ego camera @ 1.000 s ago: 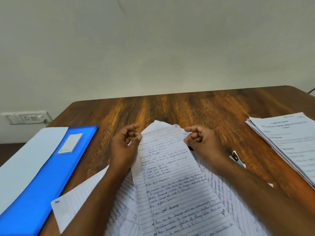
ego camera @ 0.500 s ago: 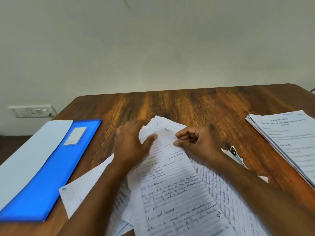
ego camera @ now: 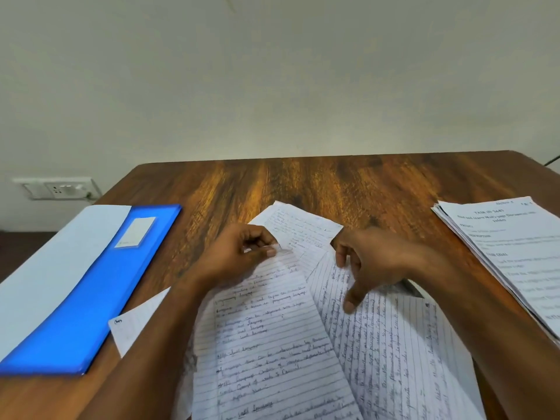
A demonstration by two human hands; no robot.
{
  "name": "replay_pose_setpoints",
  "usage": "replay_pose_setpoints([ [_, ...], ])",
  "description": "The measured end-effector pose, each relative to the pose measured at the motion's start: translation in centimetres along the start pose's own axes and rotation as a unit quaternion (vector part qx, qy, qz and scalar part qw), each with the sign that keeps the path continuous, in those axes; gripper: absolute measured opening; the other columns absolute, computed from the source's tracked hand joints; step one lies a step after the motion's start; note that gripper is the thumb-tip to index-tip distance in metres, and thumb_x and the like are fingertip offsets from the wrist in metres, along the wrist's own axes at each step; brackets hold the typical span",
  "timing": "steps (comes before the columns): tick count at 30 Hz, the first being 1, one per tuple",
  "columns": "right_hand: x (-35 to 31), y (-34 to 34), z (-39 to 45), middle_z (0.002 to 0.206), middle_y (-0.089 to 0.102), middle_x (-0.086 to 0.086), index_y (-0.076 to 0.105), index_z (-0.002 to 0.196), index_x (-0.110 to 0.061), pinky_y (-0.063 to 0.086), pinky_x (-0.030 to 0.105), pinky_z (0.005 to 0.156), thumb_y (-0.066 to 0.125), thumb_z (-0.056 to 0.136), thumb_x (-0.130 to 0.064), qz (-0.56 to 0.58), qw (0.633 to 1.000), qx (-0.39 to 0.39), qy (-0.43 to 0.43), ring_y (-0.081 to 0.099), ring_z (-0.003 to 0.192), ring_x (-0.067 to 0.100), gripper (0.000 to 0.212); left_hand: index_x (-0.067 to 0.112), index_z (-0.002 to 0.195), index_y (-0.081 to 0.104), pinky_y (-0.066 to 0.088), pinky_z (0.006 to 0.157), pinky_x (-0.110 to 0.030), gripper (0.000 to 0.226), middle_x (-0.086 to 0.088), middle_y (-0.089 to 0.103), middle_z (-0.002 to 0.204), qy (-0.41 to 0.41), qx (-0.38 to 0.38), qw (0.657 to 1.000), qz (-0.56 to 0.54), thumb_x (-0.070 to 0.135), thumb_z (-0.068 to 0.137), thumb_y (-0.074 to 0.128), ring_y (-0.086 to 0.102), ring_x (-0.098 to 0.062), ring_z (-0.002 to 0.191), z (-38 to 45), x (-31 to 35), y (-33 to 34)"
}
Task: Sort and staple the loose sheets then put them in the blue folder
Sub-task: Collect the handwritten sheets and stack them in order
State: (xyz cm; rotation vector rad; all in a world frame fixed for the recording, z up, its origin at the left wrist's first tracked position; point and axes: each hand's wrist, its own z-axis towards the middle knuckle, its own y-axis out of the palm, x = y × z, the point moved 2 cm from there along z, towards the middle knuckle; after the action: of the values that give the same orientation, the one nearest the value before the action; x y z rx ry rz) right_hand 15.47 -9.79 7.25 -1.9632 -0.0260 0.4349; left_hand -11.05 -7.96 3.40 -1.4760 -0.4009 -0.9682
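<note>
Left hand fingers pinch top edge of a handwritten lined sheet mid-desk. Right hand fingers loosely spread, resting on neighbouring loose sheets. Blue folder lies closed at left; printed stack at right.

On my feed the printed stack at the desk's right edge carries a heading I read as "TASK ID", the number after it too blurred; a bold "TASK GOAL" lower down is my best reading; the rest is smeared. The lined sheets at the near edge are handwritten in blue ink; I can make out "language" repeated, nothing more with certainty. The folder's white label shows no legible writing.
</note>
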Motion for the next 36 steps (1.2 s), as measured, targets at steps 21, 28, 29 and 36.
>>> replay_pose_setpoints([
  [21,4.3,-1.4,0.6,0.087,0.075,0.004,0.078,0.085,-0.014,0.061,0.038,0.078,0.074,0.090,-0.004,0.172,0.952,0.220,0.127,0.071,0.085,0.022,0.012,0.022,0.093,0.078,0.061,0.088,-0.039,0.011,0.002,0.078,0.094,-0.003,0.080,0.994,-0.074,0.014,0.097,0.071,0.074,-0.014,0.092,-0.3,-0.9,-0.1],
  [28,6.5,-3.2,-0.6,0.089,0.075,-0.002,0.076,0.085,-0.020,0.054,0.036,0.077,0.072,0.094,-0.006,0.320,0.886,0.322,0.096,0.071,0.088,0.019,0.018,0.018,0.091,0.078,0.058,0.082,-0.034,0.011,-0.004,0.078,0.091,0.011,0.082,0.991,-0.104,0.010,0.097,0.071,0.074,-0.021,0.089,-0.3,-0.7,0.1],
  [29,6.4,-3.4,-0.8,0.091,0.076,-0.002,0.077,0.087,-0.019,0.053,0.034,0.076,0.071,0.095,-0.006,0.355,0.874,0.324,0.073,0.071,0.089,0.019,0.017,0.017,0.091,0.078,0.058,0.080,-0.036,0.011,-0.005,0.077,0.090,0.016,0.083,0.990,-0.114,0.010,0.097,0.071,0.073,-0.024,0.088,-0.2,-0.8,0.1],
  [36,4.2,-3.3,-1.2,0.078,0.077,-0.007,0.078,0.090,-0.014,0.045,0.009,0.051,0.070,0.094,-0.001,0.402,0.862,0.300,-0.076,0.065,0.060,-0.003,0.016,0.009,0.097,0.078,0.046,0.062,-0.035,0.015,-0.020,0.074,0.095,0.042,0.077,0.968,-0.236,0.022,0.090,0.074,0.060,-0.028,0.070,0.0,-1.6,0.5],
])
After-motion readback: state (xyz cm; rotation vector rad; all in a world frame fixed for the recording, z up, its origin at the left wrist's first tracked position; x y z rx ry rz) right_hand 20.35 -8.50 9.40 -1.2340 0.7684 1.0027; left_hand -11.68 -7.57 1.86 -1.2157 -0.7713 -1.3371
